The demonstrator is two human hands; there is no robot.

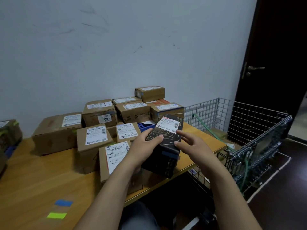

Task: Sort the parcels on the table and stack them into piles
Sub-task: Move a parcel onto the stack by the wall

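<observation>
Left hand [146, 147], over near-right edge of table [41, 180] beside brown parcels [95, 136], grips black parcel [167, 136] by left side; right hand [192, 144], fingers [183, 132] straight, touches its right edge. Long axis points away toward wall [116, 47], between both hands.

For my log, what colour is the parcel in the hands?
Black parcel with fine curved pale lines, white label on top; head view.
</observation>
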